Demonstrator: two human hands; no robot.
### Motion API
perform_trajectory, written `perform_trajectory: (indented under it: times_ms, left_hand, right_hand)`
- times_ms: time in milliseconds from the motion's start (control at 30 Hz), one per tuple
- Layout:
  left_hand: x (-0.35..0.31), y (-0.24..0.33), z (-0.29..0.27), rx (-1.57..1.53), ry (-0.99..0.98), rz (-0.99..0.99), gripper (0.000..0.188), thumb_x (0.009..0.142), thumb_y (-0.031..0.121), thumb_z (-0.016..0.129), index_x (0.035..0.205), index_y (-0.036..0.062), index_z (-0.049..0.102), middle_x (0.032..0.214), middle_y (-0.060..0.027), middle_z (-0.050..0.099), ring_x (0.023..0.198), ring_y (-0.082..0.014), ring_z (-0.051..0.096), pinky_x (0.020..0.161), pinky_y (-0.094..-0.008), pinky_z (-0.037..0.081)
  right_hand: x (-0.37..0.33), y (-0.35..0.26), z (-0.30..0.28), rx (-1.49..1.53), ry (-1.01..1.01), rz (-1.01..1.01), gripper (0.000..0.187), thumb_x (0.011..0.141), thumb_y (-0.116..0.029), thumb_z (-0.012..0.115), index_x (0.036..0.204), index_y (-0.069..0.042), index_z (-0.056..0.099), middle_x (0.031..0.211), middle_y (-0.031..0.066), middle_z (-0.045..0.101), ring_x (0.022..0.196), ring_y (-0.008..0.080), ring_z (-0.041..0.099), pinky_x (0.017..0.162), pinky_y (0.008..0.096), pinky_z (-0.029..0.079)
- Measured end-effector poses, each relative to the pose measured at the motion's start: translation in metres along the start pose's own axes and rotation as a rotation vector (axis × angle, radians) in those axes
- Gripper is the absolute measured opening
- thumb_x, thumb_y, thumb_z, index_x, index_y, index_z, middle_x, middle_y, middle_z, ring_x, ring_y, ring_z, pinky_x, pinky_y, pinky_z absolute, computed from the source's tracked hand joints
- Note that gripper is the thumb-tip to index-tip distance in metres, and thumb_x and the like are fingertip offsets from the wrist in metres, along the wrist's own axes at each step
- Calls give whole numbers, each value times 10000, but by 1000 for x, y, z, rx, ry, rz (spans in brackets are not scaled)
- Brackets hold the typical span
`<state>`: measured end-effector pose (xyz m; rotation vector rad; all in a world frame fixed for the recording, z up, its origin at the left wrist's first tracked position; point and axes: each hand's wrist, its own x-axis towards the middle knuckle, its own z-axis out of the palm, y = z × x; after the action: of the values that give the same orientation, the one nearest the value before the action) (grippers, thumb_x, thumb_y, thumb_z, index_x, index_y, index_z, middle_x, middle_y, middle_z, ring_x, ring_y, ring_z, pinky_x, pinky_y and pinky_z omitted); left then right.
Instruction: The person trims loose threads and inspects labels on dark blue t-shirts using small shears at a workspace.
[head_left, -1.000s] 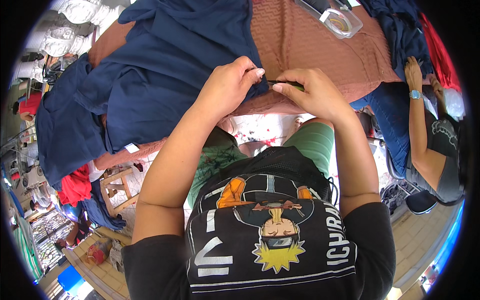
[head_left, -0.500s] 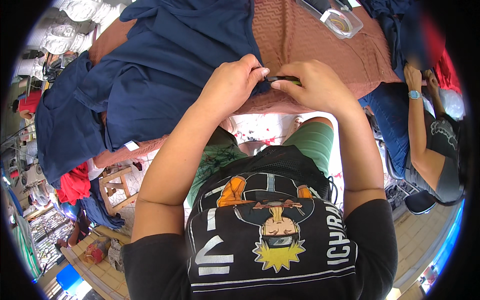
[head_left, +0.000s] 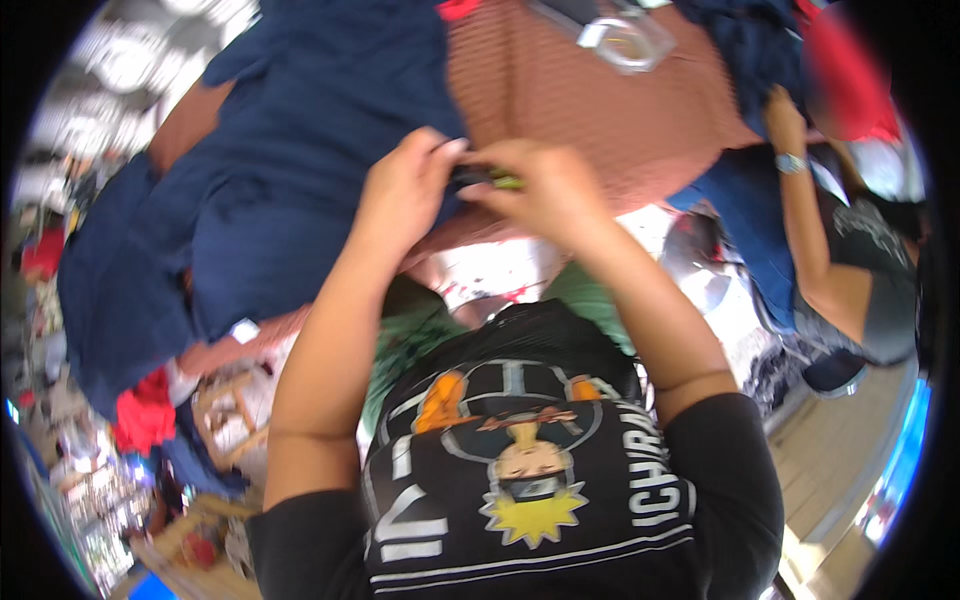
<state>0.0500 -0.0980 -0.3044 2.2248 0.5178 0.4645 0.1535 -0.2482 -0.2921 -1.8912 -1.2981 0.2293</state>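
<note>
Navy cloth [head_left: 290, 170], apparently a garment, spreads across the left part of the brown-covered table. My left hand [head_left: 408, 190] is closed at the cloth's right edge, pinching it between thumb and fingertips. Close beside it, my right hand [head_left: 550, 190] grips small thread snips [head_left: 508, 183], dark with a yellow-green part. The snips point left toward the pinched edge, and the fingertips of both hands nearly meet. Motion blur hides the blades, and I cannot tell whether they touch the cloth.
A clear plastic box [head_left: 630, 45] with small items lies at the table's far side. To the right, a seated person [head_left: 850, 270] wearing a watch handles dark cloth. Red fabric [head_left: 147, 410] hangs at lower left by a wooden stool [head_left: 228, 415]. The brown tablecloth [head_left: 590, 120] extends right of my hands.
Both hands have shifted left in the picture, along with the whole view, which is now blurred. My right fingertips have come closer to my left hand. The snips remain in my right hand.
</note>
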Motion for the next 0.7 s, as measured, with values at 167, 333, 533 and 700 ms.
perform_trajectory:
  times_ms: [167,333,533,700]
  left_hand:
    - [-11,10,-10,-160,7,-127,249,1000,206,532,915,-17,606,990,-114,719,859,-150,648,769,-288,496]
    - [-18,-4,-5,-275,69,-211,176,970,144,582,960,-19,648,963,-57,703,879,-84,605,788,-231,471]
    - [-27,19,4,-298,84,-185,139,890,57,666,1004,-13,705,914,-51,720,833,-75,640,769,-220,496]
    - [-29,23,1,-95,57,-53,155,839,-13,674,991,-12,699,909,-102,733,789,-120,694,717,-247,529]
  right_hand:
    - [5,-2,24,-55,130,-71,214,781,-192,680,982,-125,706,905,84,661,817,306,662,682,433,527]
    - [7,-1,28,76,197,-14,108,801,-129,643,891,-72,660,859,116,648,790,354,642,663,459,500]
    - [0,10,30,148,208,75,114,817,-150,641,864,-46,632,822,155,659,791,376,643,670,481,491]
    - [-1,2,24,111,127,171,146,815,-179,652,860,-44,618,826,160,661,778,374,647,665,491,492]
